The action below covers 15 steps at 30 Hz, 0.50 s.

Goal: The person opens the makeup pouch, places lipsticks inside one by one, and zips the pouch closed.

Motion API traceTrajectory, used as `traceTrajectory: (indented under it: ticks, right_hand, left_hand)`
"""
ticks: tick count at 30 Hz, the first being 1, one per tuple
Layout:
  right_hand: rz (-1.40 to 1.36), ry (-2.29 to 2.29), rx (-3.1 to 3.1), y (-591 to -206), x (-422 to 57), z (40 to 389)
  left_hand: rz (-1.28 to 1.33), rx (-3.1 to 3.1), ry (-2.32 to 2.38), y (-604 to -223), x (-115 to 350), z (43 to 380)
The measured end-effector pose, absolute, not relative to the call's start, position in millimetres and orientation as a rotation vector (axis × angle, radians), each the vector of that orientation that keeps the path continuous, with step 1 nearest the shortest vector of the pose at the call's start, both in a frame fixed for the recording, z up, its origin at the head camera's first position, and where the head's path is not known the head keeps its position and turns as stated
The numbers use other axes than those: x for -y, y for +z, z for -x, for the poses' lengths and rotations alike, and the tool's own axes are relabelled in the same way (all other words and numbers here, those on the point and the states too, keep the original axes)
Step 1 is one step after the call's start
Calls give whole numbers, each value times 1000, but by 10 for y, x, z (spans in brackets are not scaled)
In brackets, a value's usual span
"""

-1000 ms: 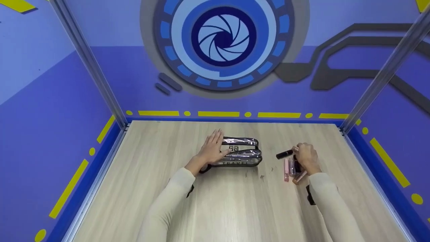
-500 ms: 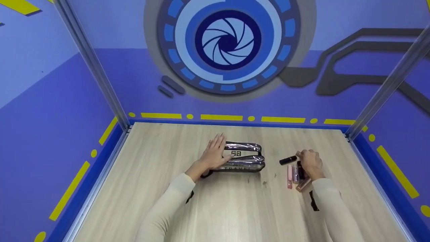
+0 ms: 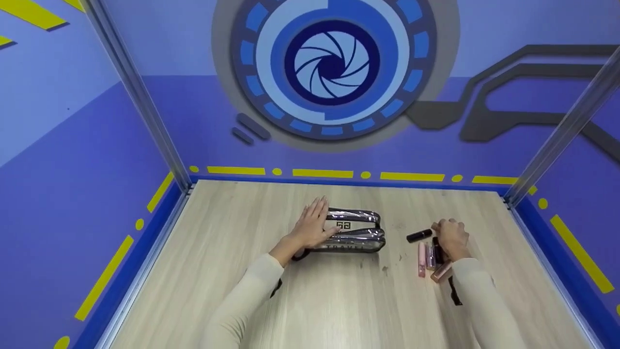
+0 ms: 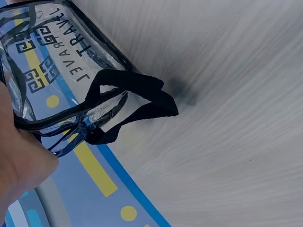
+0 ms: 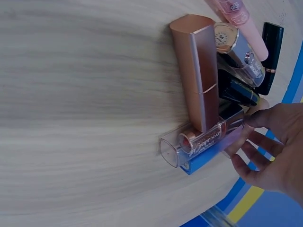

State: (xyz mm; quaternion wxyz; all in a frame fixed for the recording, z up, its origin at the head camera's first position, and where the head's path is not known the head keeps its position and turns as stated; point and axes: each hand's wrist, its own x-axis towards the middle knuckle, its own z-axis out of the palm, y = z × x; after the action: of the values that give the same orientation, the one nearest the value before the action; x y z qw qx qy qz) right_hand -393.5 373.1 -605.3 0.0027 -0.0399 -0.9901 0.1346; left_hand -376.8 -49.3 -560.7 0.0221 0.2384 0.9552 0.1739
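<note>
My left hand (image 3: 311, 229) lies with its fingers extended on a clear, black-trimmed travel pouch (image 3: 361, 246). In the left wrist view, the pouch's black strap (image 4: 154, 90) loops out over the table. At the right, my right hand (image 3: 453, 237) is at a small group of lipsticks. Its thumb and fingers pinch the end of a clear-capped lipstick tube (image 5: 171, 146), with a blue tube (image 5: 201, 161) right beside it. A rose-gold lipstick (image 5: 194, 71) leans across the clear cap. A black lipstick (image 3: 419, 236) and a pink tube (image 3: 422, 260) lie to the left of this hand.
The wood-grain table (image 3: 334, 305) is bounded by blue printed walls (image 3: 203, 126) at the back and sides. Metal posts (image 3: 150, 111) stand at the back corners. A silver-and-clear tube (image 5: 246, 56) lies among the lipsticks.
The head view has shifted, so everything sits slightly lower and farther right. Both hands stay nearly where they were, the left on the pouch and the right at the lipsticks.
</note>
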Motion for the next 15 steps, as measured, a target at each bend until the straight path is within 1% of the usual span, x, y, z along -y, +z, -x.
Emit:
traceTrajectory:
  ticks: [8, 15]
  right_hand:
    - [155, 428, 3159, -6063, -3763, 3960]
    - [119, 385, 3132, -6076, -3729, 3999]
  left_hand:
    - [-724, -2939, 512, -5618, 480, 3782]
    - [-703, -2937, 490, -5596, 485, 3792]
